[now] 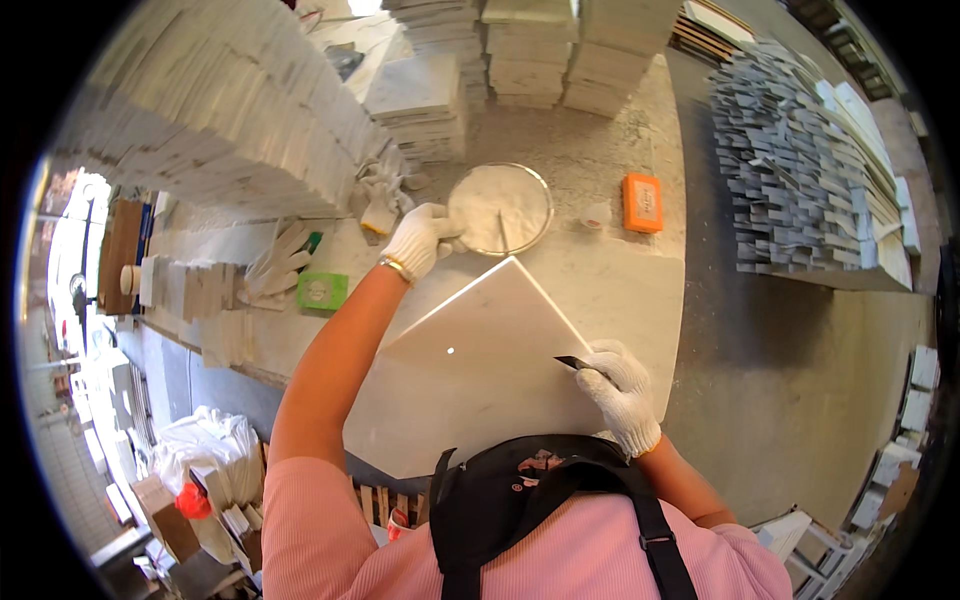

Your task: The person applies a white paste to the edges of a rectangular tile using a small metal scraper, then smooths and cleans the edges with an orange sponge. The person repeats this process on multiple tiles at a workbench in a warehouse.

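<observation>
A black apron strap (520,500) over a pink top (330,540) lies nearest the camera. Just beyond it the right hand (620,395), in a white knit glove, has its grip closed round a small dark blade (572,362), whose tip touches the near right edge of a white square tile (480,345) lying tilted on the pale stone surface (640,290). The left hand (418,240), gloved too, reaches past the tile's far corner; its grip is curled on the rim of a round glass dish (500,208) of white paste, a thin stick standing in it. Right of that dish sits an orange block (642,202); left of the left grip lie spare gloves (275,268) and a green box (321,291).
</observation>
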A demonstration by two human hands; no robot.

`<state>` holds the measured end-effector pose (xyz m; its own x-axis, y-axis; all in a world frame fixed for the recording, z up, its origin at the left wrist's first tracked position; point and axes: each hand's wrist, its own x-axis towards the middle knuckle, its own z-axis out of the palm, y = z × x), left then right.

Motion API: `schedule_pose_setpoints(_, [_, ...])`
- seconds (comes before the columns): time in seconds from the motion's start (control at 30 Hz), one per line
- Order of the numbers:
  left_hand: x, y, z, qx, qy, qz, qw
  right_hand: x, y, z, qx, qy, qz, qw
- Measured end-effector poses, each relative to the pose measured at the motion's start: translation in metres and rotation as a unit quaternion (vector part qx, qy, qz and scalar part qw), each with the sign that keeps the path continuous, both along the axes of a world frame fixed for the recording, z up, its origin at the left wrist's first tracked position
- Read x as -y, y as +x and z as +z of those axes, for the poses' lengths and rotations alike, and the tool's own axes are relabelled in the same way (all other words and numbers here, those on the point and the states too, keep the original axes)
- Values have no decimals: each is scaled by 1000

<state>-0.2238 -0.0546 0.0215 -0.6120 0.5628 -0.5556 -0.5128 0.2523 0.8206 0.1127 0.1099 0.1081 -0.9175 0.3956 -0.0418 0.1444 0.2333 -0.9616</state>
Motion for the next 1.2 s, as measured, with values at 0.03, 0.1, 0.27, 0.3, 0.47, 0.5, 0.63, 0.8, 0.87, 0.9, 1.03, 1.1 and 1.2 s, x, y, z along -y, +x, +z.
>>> schedule_pose_setpoints(0.03, [0,8,2,-15,10,26,1000,-1,0,1,4,8,1,1000])
schedule_pose_setpoints(0.1, [5,11,0,-15,-20,-1,1000,-2,1,2,2,9,-3,1000])
schedule_pose_setpoints(0.27, [20,19,5,-18,-44,-22,999,-1,0,4,-5,-14,9,1000])
schedule_pose_setpoints(0.3, [20,21,9,-35,-60,-34,997,-1,0,3,-5,-15,10,1000])
schedule_pose_setpoints(0.47, [31,33,46,-198,-156,-31,967,-2,2,5,-10,-37,23,999])
schedule_pose_setpoints(0.5, [36,38,60,-193,-149,-27,969,-2,2,5,-10,-38,23,999])
schedule_pose_setpoints(0.63, [69,76,105,-198,-74,-32,977,0,4,3,2,-65,8,998])
schedule_pose_setpoints(0.8, [85,127,108,-304,-74,-111,943,-11,0,5,-3,-122,7,993])
schedule_pose_setpoints(0.87, [85,130,102,-325,-110,-91,935,-26,-7,7,17,-200,-61,978])
schedule_pose_setpoints(0.9, [82,131,98,-335,-122,-82,931,-39,-11,10,27,-234,-98,967])
schedule_pose_setpoints(1.03, [76,128,85,-383,-124,-66,913,-117,-51,20,21,-70,-162,984])
schedule_pose_setpoints(1.1, [74,127,84,-384,-142,-71,909,-153,-69,-1,29,16,-208,978])
schedule_pose_setpoints(1.2, [71,131,86,-383,-132,-61,912,-197,-89,-35,17,367,-143,919])
